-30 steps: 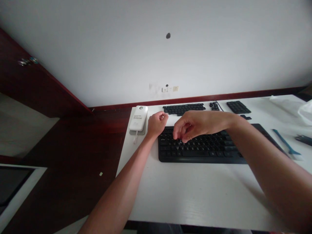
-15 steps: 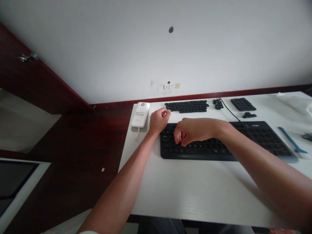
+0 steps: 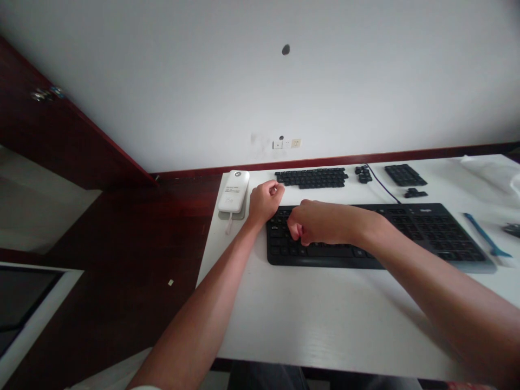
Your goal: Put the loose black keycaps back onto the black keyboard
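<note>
Black keyboard point(image 3: 406, 238); white table point(image 3: 309, 319); white power bank point(image 3: 233, 191); blue brush point(image 3: 485, 234); dark red floor point(image 3: 134, 244).

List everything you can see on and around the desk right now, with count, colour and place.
Keyboard: 1, black, centre of the white table, under both hands.
Keycap groups: 4 clusters, black, along the table's far edge.
Cable: 1, black, running from the far edge to the keyboard.
White device: 1, white, far left corner of the table.
Blue tool: 1, blue, right of the keyboard.
Wall sockets: white, low on the wall.
Left hand: fist closed, at the keyboard's far left corner.
Right hand: fingers curled, over the keyboard's left keys.
</note>
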A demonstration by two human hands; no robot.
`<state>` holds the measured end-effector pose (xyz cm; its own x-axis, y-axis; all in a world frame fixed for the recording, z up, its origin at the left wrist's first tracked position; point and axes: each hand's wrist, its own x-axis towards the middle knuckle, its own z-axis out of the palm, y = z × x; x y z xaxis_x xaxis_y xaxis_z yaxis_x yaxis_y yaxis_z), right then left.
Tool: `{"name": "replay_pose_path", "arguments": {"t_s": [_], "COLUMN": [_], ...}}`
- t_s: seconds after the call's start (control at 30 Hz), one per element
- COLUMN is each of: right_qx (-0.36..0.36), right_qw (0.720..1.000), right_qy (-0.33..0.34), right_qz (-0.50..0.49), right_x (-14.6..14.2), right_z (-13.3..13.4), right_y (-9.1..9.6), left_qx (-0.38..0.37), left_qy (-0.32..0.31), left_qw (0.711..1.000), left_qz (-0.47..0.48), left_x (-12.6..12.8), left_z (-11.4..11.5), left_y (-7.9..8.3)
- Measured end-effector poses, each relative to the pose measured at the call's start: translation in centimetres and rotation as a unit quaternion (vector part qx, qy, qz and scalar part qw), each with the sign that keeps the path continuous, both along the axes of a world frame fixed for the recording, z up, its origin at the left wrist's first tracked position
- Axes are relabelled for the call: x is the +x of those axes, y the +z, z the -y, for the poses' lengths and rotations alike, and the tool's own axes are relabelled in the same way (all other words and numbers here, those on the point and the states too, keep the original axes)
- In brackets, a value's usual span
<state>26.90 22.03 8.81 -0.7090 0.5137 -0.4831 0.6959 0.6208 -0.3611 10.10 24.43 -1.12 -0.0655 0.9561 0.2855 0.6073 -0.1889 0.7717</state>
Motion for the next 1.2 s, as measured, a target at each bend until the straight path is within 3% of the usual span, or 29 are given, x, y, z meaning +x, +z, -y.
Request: {"name": "replay_pose_path", "arguments": {"t_s": [0.3, 0.6, 0.93, 1.2], "right_qx": [0.071, 0.026, 0.073, 0.034], "right_qw": [0.997, 0.999, 0.997, 0.999], "right_qy": [0.014, -0.009, 0.018, -0.012], "right_qz": [0.017, -0.018, 0.02, 0.017], "right_x": [-0.6, -0.4, -1.1, -1.0], "right_z": [1.6, 1.0, 2.3, 1.7], "right_y": [0.3, -0.3, 0.9, 0.7], "left_qx": [0.003, -0.004, 0.005, -0.003], "left_qy": [-0.007, -0.01, -0.012, -0.012], "left_qw": [1.0, 1.0, 1.0, 1.0], "left_qz": [0.007, 0.008, 0.004, 0.003], "left_x": [-0.1, -0.1, -0.2, -0.1], "left_z": [-0.1, -0.1, -0.2, -0.1], "left_y": [-0.2, -0.2, -0.4, -0.2]}}
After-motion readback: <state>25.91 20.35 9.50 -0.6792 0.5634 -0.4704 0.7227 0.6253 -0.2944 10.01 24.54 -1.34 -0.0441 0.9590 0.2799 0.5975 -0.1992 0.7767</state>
